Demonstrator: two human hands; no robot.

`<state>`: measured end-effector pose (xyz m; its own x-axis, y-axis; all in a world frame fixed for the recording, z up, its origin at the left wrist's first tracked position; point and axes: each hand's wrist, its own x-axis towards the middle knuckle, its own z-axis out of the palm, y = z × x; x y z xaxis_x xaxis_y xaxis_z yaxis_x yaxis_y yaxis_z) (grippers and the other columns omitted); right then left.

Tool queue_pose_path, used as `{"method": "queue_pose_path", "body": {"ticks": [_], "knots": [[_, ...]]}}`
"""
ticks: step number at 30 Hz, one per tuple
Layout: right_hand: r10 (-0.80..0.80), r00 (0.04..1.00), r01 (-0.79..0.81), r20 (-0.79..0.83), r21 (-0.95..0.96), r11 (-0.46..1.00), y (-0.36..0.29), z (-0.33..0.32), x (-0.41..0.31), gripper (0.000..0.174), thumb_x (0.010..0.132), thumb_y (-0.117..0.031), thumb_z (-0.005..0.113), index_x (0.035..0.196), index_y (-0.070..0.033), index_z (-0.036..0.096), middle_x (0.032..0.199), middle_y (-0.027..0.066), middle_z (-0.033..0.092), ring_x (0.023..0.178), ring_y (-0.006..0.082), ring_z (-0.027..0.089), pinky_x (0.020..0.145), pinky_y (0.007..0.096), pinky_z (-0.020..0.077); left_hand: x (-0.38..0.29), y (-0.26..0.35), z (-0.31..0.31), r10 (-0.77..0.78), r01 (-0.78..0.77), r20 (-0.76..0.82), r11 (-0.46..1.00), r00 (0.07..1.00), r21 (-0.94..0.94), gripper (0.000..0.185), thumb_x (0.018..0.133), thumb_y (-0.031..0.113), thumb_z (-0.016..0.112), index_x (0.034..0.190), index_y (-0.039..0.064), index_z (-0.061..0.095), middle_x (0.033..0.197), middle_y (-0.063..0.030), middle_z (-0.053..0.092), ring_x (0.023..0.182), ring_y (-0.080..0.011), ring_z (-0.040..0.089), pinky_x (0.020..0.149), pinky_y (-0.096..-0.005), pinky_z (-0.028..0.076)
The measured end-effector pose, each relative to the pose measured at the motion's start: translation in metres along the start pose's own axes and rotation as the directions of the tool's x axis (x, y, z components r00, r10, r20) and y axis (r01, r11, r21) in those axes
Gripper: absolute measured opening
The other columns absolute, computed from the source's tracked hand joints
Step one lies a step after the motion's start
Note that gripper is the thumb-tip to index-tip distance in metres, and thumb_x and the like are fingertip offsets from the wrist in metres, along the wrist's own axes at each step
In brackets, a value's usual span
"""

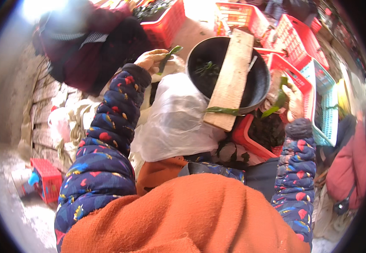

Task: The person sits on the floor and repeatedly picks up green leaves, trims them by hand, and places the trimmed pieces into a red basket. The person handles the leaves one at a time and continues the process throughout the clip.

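Note:
My left hand [153, 60] is at the upper left of the bucket, its fingers closed on a flat green seaweed-like strip [167, 60]. To the right of the bucket, my right hand [294, 100] grips another green strip [279, 100], which hangs above a red crate with dark, leafy material. A wooden board [230, 76] lies across the rim of a large black bucket [198, 52]. One more green strip [222, 110] rests crosswise on the board's near end. Dark green pieces [207, 68] lie inside the bucket.
A translucent plastic bag [178, 123] bulges before my lap. Red plastic crates [296, 41] and a light-blue crate [326, 104] crowd the right. Farther back stands a filled red crate [167, 27]. People sit close by at the upper left and far right. A small red basket [48, 180] is at left.

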<state>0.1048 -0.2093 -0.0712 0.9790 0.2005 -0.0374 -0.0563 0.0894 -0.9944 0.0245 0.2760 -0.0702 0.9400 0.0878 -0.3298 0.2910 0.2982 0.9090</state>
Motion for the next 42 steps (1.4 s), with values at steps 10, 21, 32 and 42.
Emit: {"method": "queue_pose_path", "body": {"ticks": [10, 21, 32, 42], "knots": [[-0.007, 0.999, 0.007, 0.050, 0.002, 1.000, -0.011, 0.027, -0.001, 0.031, 0.081, -0.008, 0.056, 0.111, -0.004, 0.053, 0.090, 0.0048, 0.056, 0.078, 0.0151, 0.060, 0.068, 0.0283, 0.0506, 0.021, -0.089, -0.075, 0.557, 0.047, -0.210, 0.292, 0.804, 0.955, 0.030, 0.078, 0.017, 0.062, 0.106, 0.006, 0.060, 0.089, -0.0085, 0.061, 0.077, -0.0201, 0.058, 0.066, -0.0309, 0.047], [-0.204, 0.972, 0.148, 0.120, 0.361, 0.921, -0.049, 0.058, -0.049, 0.013, 0.087, -0.006, 0.053, 0.098, -0.001, 0.058, 0.088, 0.0116, 0.064, 0.078, 0.0209, 0.064, 0.074, 0.0330, 0.0525, -0.031, -0.044, 0.253, -0.575, 0.506, 0.575, 0.810, 0.583, 0.296, 0.078, 0.084, 0.069, 0.028, 0.119, 0.003, 0.050, 0.107, -0.0128, 0.061, 0.085, -0.0245, 0.063, 0.069, -0.0358, 0.050], [-0.442, 0.886, 0.367, 0.142, 0.370, 0.854, -0.056, 0.029, -0.070, 0.019, 0.092, -0.016, 0.049, 0.101, -0.002, 0.059, 0.089, 0.0131, 0.066, 0.079, 0.0204, 0.065, 0.074, 0.0309, 0.0518, 0.025, -0.006, 0.274, -0.393, -0.092, 0.589, 0.774, 0.706, 0.627, 0.036, 0.087, 0.039, 0.052, 0.097, 0.005, 0.060, 0.082, -0.0070, 0.064, 0.065, -0.0099, 0.060, 0.054, -0.0215, 0.047], [-0.319, 0.919, 0.274, 0.231, 0.207, 0.939, -0.046, 0.001, -0.069, 0.020, 0.090, -0.014, 0.053, 0.105, -0.003, 0.060, 0.096, 0.0104, 0.064, 0.087, 0.0174, 0.062, 0.078, 0.0292, 0.0488, -0.055, -0.062, 0.144, 0.084, -0.456, 0.449, 0.110, 0.889, 0.883, 0.018, 0.067, 0.014, 0.067, 0.078, 0.003, 0.059, 0.073, -0.0049, 0.057, 0.069, -0.0164, 0.055, 0.064, -0.0292, 0.045]]}}
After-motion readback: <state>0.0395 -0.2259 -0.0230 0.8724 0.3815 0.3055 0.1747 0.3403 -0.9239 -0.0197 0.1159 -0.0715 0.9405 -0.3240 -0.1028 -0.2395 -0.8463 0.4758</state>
